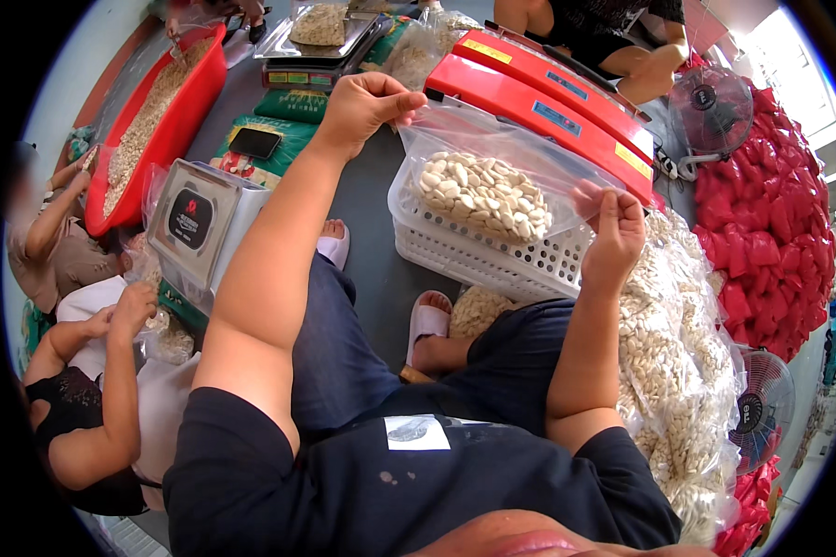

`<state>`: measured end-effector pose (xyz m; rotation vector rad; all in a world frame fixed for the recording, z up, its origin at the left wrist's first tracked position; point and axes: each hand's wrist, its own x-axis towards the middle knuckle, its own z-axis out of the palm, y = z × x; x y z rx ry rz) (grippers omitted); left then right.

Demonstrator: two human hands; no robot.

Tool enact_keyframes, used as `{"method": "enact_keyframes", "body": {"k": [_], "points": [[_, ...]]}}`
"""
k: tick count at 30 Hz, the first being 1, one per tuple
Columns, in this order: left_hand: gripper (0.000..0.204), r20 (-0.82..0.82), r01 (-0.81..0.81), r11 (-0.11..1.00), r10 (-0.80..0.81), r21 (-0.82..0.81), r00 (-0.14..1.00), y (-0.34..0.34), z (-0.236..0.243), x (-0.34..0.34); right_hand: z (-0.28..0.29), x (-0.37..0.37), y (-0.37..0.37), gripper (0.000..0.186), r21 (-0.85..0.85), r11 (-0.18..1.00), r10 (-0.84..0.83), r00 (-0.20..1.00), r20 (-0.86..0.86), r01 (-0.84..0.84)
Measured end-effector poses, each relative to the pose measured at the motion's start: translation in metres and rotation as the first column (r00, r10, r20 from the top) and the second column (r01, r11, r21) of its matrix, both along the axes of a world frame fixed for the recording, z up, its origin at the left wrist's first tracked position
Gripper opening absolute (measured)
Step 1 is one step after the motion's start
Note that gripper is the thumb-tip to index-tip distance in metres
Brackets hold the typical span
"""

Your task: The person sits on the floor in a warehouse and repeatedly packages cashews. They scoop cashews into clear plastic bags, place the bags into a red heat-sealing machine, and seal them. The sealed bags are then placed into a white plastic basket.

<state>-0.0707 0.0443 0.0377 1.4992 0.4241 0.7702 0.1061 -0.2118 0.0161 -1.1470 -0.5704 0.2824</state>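
Note:
A clear plastic bag [485, 197] with large, pale, flat seeds in its lower part is stretched between my two hands. My left hand [372, 110] pinches one top corner between thumb and fingers. At the other corner my right hand [613, 232] is closed on the bag's edge. The bag's top edge runs along the front of a red bag sealer [548, 116]; whether it lies in the sealer's slot I cannot tell. Below the bag stands a white perforated plastic basket [483, 255], and the bag hangs over its near side.
Filled seed bags [673, 371] are heaped at my right, with red packets [762, 223] and two fans [711, 102] beyond. A boxed scale [195, 218], a phone [254, 142] and a red tub [209, 84] of seeds stand left. Several people work around me.

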Motion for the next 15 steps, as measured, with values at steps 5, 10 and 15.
{"method": "enact_keyframes", "body": {"k": [5,10,15], "points": [[0.025,-0.126,-0.045,0.999,0.043,-0.008,0.991,0.002,-0.021,0.007,-0.015,0.017,0.004,0.01,-0.098,0.995,0.023,0.999,-0.044,-0.028],[0.036,-0.051,0.075,0.986,-0.083,-0.152,0.995,0.009,-0.029,0.01,-0.015,0.018,0.004,0.012,-0.109,0.992,0.046,0.995,-0.092,-0.056],[0.036,0.07,0.3,0.944,-0.293,-0.14,0.954,0.004,-0.029,0.004,-0.014,0.019,0.004,0.011,-0.11,0.991,0.054,0.988,-0.148,-0.07]]}}
